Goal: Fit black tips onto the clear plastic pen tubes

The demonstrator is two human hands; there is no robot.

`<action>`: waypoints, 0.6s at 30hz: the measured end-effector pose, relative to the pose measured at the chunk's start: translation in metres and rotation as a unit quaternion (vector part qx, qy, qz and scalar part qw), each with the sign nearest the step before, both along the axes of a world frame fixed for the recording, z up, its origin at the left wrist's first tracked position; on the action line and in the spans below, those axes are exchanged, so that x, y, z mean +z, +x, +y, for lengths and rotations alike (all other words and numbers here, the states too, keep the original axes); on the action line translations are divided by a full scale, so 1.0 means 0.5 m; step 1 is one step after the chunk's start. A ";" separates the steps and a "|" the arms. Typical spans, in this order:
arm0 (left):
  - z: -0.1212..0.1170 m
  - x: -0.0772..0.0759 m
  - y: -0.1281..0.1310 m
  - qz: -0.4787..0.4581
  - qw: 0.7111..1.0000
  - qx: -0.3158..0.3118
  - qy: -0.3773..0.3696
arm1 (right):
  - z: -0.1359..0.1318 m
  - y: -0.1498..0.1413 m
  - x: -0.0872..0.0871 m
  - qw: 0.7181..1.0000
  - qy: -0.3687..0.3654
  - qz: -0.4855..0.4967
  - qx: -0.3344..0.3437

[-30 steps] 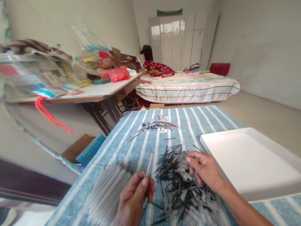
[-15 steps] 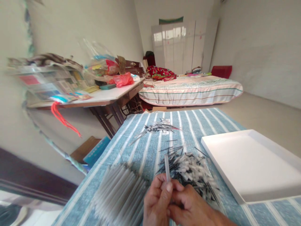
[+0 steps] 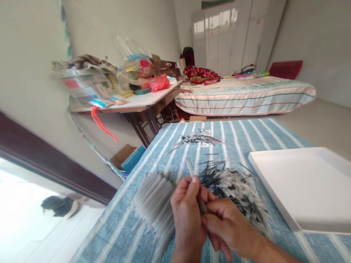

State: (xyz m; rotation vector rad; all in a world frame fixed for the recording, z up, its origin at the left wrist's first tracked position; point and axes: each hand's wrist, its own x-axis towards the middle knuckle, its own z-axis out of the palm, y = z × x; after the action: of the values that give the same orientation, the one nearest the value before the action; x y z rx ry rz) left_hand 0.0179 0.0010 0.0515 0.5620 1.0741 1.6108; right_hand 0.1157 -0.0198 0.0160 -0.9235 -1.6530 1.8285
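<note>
My left hand [image 3: 189,212] is closed on a slim translucent plastic tube [image 3: 189,167], its thumb pressed along it and the top end sticking up. Lower down, a greyish stretch of the same tube shows between the hands. My right hand [image 3: 230,224] pinches there with thumb and forefinger; its fingertips are partly hidden. To the left lies a neat stack of similar translucent tubes [image 3: 155,204], somewhat blurred. Behind and right of my hands spreads a loose heap of black and whitish thin strips [image 3: 236,186].
A blue-and-white striped cloth [image 3: 153,160] covers the table. An open white box lid [image 3: 298,182] stands on the right. Farther back lies a small pile of dark and clear strips [image 3: 199,138]. A cluttered side table [image 3: 142,104] and a bed [image 3: 246,98] stand beyond.
The camera view has turned left and tilted down. The tube now leans left rather than upright, and my right hand has drawn slightly lower, exposing more of it between the hands.
</note>
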 end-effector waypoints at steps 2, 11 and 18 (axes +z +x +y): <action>0.013 0.026 -0.043 0.001 0.997 0.069 0.023 | -0.006 0.006 -0.004 0.994 0.097 -0.038 0.019; -0.059 -0.031 -0.180 0.711 0.695 -0.102 -0.014 | 0.104 0.108 -0.018 0.829 0.365 -0.407 -0.121; -0.096 -0.089 -0.181 0.849 0.502 -0.124 -0.103 | 0.132 0.151 -0.054 0.786 0.362 -0.485 -0.127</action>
State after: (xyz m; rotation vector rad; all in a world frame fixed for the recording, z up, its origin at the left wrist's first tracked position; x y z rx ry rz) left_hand -0.0724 -0.0468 0.0069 2.1871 2.2721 0.0836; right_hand 0.1914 0.0461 -0.0110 -1.6990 -2.3497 0.3280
